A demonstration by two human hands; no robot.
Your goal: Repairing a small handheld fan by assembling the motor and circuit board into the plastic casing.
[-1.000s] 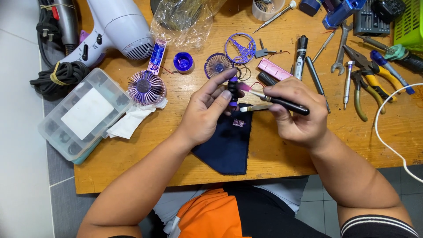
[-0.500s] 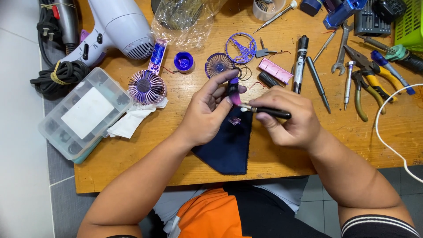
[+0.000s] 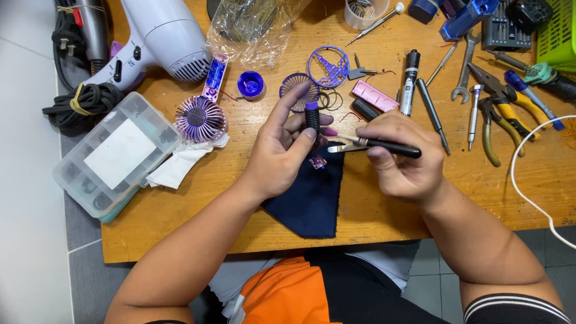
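1. The small black cylinder with a purple cap (image 3: 311, 118) is sitting upright between the thumb and fingers of the left hand (image 3: 282, 153), which is clamped around it above the dark blue cloth (image 3: 310, 195) on the wooden table (image 3: 384, 210).
2. The right hand (image 3: 403, 162) is closed on a black-handled tool with a metal tip (image 3: 373, 144), pinching it and aiming the tip leftward toward the base of the cylinder; the tip seems just beside the left fingertips, though contact is too small to tell.
3. A tiny purple part (image 3: 317, 162) is lying on the cloth right under the hands.
4. By my judgement, the step in hand is fine work on the cylinder's lower end with the tool tip.
5. The next move is calling for a steady left grip and a light, exact push of the tip, so nothing slips off.
6. Purple fan parts (image 3: 200, 119), a white hair dryer (image 3: 162, 42), a clear parts box (image 3: 114, 156) and pliers (image 3: 498, 114) are lying around the work.
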